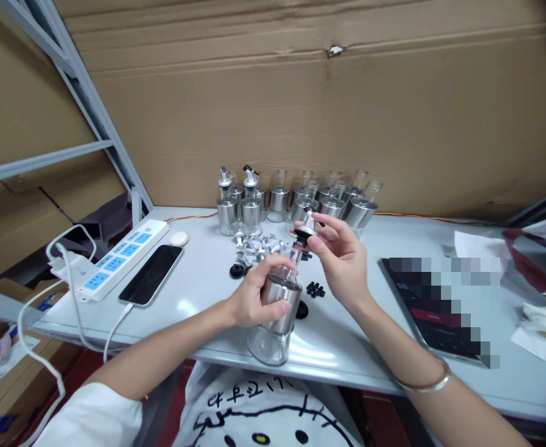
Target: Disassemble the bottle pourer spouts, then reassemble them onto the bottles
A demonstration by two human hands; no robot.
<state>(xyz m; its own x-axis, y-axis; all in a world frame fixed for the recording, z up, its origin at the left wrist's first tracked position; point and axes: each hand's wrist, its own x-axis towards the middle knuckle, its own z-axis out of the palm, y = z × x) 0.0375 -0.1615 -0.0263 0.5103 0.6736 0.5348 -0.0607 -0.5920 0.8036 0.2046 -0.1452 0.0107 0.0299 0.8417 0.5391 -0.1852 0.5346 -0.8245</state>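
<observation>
My left hand (pixel 260 293) is wrapped round a glass bottle (pixel 269 346) with a metal sleeve, tilted a little at the table's front edge. Between the thumb and fingers of my right hand (pixel 340 257) is a pourer stopper (pixel 304 231), silver with a black base, held right at the bottle's mouth; I cannot tell whether its lower end is inside the neck. Behind my hands lies a pile of silver pourer parts (pixel 255 248). Black round pieces (pixel 236 271) and several small black caps (pixel 316 289) lie close by.
At the back stand several sleeved bottles (pixel 279 198), two at the left with pourers (pixel 250 180) fitted. A power strip (pixel 124 257) and a charging phone (pixel 152 276) are on the left. A tablet (pixel 431 310) and crumpled tissue (pixel 545 320) lie right. Cardboard (pixel 301 112) walls the back.
</observation>
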